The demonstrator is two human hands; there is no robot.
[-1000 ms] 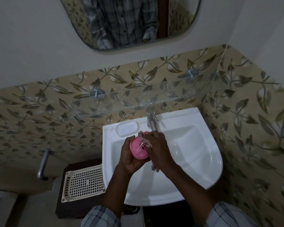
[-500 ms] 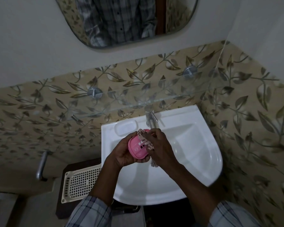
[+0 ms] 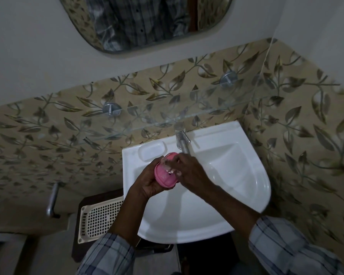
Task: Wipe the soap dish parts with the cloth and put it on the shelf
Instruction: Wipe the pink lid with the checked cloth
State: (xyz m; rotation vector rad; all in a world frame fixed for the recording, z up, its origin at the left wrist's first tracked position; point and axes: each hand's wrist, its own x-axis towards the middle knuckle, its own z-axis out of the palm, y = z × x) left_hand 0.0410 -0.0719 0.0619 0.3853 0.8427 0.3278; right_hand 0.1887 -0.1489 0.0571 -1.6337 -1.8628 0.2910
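A pink oval soap dish part (image 3: 165,173) is held over the left side of the white sink (image 3: 236,195) by my left hand (image 3: 150,182), which cups it from below and behind. My right hand (image 3: 191,173) presses a small patterned cloth (image 3: 170,165) against the top of the pink part. Most of the cloth is hidden under my fingers. A glass shelf (image 3: 187,116) runs along the tiled wall above the sink, on two metal mounts.
A metal tap (image 3: 182,139) stands at the back of the sink, just above my right hand. A cream perforated tray (image 3: 99,217) lies on a dark stand left of the sink. A metal handle (image 3: 53,199) sticks out of the left wall. A mirror (image 3: 143,22) hangs above.
My right hand with the cloth has slid up and over the top edge of the pink part. Both hands stay over the sink; the pink part has tilted slightly.
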